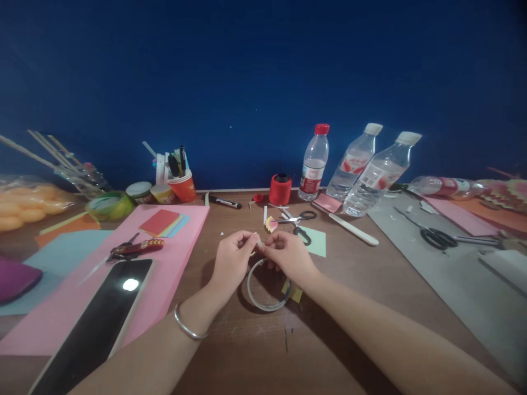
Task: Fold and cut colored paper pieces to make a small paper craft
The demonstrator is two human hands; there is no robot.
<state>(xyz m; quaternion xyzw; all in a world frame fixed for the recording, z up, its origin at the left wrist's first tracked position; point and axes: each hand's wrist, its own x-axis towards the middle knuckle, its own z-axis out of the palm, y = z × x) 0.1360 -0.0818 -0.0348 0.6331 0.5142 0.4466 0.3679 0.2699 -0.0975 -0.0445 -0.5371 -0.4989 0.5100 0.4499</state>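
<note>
My left hand [235, 258] and my right hand [290, 255] meet above the middle of the brown table. Pinched between both sets of fingertips is a small pale strip [259, 242], too small to make out fully. A narrow white ring, like a tape roll [268, 308], lies just below my right fingers; whether they touch it is hidden. Yellow paper bits [295, 294] show at its right side. Beyond my hands are scissors [302, 219] with black handles and a small yellow and pink paper piece [270, 224]. A light green paper square [317, 241] sits beside my right hand.
Pink sheets [187, 233] with a phone [99, 323] and folding knife [144, 247] lie left. A red thread spool [280, 190], bottles [315, 164] and a pen cup [183, 186] stand at the back. Grey paper [415, 263] holds more scissors [438, 238] at right.
</note>
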